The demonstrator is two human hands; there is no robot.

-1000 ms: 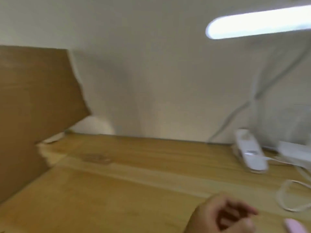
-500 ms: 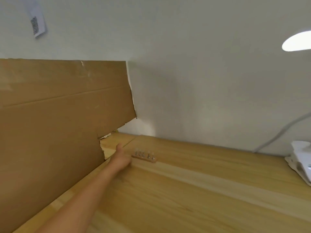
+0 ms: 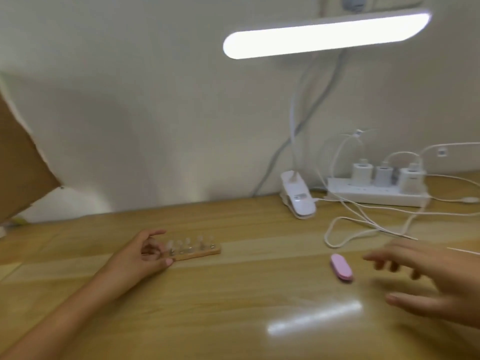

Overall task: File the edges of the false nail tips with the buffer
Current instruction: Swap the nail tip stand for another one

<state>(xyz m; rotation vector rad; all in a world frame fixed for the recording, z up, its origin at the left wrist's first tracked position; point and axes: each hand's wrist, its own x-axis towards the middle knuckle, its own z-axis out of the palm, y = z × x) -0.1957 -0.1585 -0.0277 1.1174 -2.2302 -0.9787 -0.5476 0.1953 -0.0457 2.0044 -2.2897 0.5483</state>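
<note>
Seemingly nothing is filed yet; my left hand (image 3: pixel 145 253) pinches the holder (image 3: pixel 205 252) of nail tips (image 3: pixel 187 242) toward the desk's (image 3: pixel 233 294) back edge; my right hand (image 3: pixel 428 279), spread and empty, hovers near the untouched buffer (image 3: pixel 341 267).

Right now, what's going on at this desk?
A person is setting up to file false nails. The left hand grips the near end of a wooden rack that holds a row of nail tips. The right hand hovers open just right of the pink buffer, which lies on the desk, not touched. No filing yet. A lit lamp hangs overhead.
</note>
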